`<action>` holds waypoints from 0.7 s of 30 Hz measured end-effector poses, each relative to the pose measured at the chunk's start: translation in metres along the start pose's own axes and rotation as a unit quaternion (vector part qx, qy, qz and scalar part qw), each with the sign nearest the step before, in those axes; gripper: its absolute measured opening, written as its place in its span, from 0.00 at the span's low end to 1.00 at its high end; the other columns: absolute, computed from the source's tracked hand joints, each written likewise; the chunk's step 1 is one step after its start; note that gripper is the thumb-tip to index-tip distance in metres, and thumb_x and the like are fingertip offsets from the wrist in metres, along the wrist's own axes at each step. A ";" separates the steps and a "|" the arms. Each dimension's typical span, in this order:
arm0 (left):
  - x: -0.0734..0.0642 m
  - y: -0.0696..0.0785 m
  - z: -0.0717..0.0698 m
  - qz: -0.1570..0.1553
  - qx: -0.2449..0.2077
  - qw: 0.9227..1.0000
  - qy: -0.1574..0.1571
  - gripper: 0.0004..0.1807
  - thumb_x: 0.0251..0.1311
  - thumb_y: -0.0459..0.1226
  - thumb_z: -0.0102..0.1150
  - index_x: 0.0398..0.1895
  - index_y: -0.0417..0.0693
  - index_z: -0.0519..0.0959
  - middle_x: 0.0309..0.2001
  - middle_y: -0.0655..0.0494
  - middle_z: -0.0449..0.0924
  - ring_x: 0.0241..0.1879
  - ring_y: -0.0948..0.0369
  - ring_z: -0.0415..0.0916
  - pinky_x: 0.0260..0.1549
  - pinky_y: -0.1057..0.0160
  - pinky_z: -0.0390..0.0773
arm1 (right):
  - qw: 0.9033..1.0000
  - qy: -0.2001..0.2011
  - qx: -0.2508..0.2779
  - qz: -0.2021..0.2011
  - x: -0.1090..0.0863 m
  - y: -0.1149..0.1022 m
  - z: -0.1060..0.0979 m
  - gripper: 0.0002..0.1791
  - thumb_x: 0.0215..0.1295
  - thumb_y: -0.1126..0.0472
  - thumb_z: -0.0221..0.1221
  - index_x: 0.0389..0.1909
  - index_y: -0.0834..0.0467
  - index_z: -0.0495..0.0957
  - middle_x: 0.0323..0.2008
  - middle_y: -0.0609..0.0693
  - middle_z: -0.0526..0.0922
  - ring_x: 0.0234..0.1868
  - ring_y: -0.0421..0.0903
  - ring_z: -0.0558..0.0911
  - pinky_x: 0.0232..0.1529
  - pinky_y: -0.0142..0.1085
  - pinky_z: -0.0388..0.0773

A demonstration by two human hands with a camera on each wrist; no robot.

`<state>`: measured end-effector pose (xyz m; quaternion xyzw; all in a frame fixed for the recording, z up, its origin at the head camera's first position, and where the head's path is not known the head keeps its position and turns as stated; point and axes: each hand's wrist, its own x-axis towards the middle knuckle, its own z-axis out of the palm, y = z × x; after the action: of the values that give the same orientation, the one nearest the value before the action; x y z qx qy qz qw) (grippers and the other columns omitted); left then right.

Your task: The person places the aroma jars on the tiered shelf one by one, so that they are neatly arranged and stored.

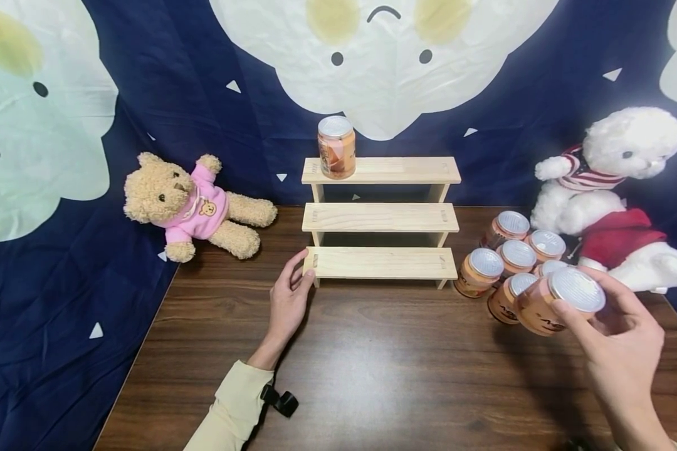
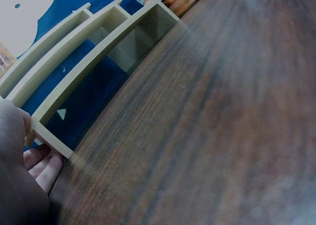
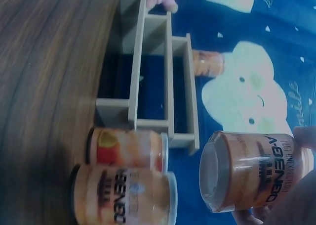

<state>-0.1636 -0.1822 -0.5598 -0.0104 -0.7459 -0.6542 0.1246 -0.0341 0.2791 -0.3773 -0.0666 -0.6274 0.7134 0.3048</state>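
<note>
My right hand (image 1: 626, 338) grips an orange can (image 1: 541, 307) with a silver lid, thumb on the near side. In the right wrist view this can (image 3: 247, 170) appears lifted off the table, its base to the left. My left hand (image 1: 290, 297) holds the left end of the lowest step of a three-step wooden shelf (image 1: 380, 263), thumb in front. The left wrist view shows fingers (image 2: 47, 170) at the shelf's end. One can (image 1: 336, 150) stands upright on the top step, toward its left end. The lower two steps are bare.
Several similar cans (image 1: 485, 269) stand grouped right of the shelf, partly hidden by the held can. A white bear (image 1: 626, 188) in red leans behind them. A tan bear (image 1: 197, 210) in pink lies at left. The dark wooden table (image 1: 372, 363) meets a blue cloth backdrop (image 1: 192, 94).
</note>
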 end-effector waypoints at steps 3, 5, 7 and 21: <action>0.000 0.002 0.001 0.000 0.004 1.000 0.001 0.26 0.77 0.49 0.71 0.75 0.73 0.80 0.61 0.56 0.91 0.61 0.56 0.89 0.60 0.64 0.86 | 1.000 -0.025 0.007 -0.006 0.001 -0.001 0.008 0.34 0.52 0.93 0.65 0.64 0.77 0.82 0.59 0.58 0.90 0.49 0.42 0.89 0.46 0.22 0.86; -0.001 0.007 0.001 0.004 0.010 1.000 0.003 0.26 0.77 0.47 0.71 0.75 0.73 0.81 0.60 0.56 0.91 0.60 0.57 0.89 0.60 0.64 0.86 | 0.998 -0.048 0.026 -0.019 0.002 0.000 0.013 0.34 0.52 0.93 0.64 0.64 0.79 0.80 0.59 0.59 0.89 0.51 0.44 0.89 0.48 0.23 0.86; -0.002 0.011 0.002 0.004 0.013 1.000 0.008 0.25 0.77 0.46 0.71 0.74 0.73 0.81 0.59 0.56 0.92 0.59 0.57 0.89 0.59 0.65 0.86 | 0.996 -0.073 0.047 -0.035 0.003 0.001 0.019 0.34 0.52 0.94 0.64 0.64 0.80 0.80 0.58 0.59 0.89 0.52 0.44 0.88 0.49 0.24 0.86; -0.003 0.016 0.003 0.010 0.009 1.000 0.011 0.25 0.77 0.42 0.70 0.75 0.66 0.82 0.60 0.49 0.91 0.59 0.56 0.89 0.59 0.63 0.87 | 0.984 -0.157 0.052 -0.071 0.010 -0.006 0.064 0.31 0.55 0.91 0.65 0.63 0.82 0.78 0.59 0.62 0.88 0.54 0.46 0.86 0.51 0.27 0.84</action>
<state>-0.1585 -0.1763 -0.5448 -0.0093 -0.7500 -0.6465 0.1396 -0.0702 0.2300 -0.3562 0.1071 -0.6327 0.7232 0.2554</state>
